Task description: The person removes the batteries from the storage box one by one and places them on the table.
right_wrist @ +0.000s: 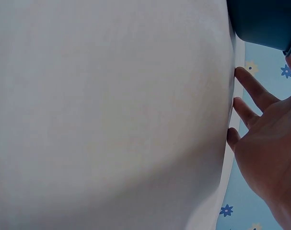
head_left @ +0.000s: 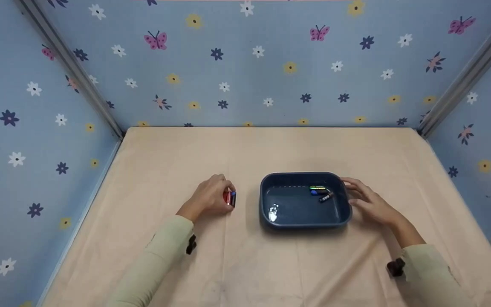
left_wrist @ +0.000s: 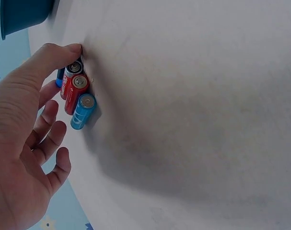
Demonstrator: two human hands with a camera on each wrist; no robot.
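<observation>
My left hand (head_left: 210,194) is left of a dark blue rectangular dish (head_left: 305,226), its thumb and forefinger pinching a battery at one end of a small cluster. In the left wrist view, a red battery (left_wrist: 76,95) and a light blue battery (left_wrist: 83,113) stand in that cluster, beside a red-and-silver one (left_wrist: 67,80); the pinched battery is mostly hidden by the thumb. Inside the dish, toward its right side, lie a few batteries (head_left: 323,192). At the dish's right end is my right hand (head_left: 371,205), fingers extended, fingertips against the rim.
A cream cloth (head_left: 177,153) with some creases covers the table. Blue patterned panels (head_left: 254,72) rise behind and on both sides, with grey posts (head_left: 75,72) at the corners. Small dark devices (head_left: 396,267) sit at both wrists.
</observation>
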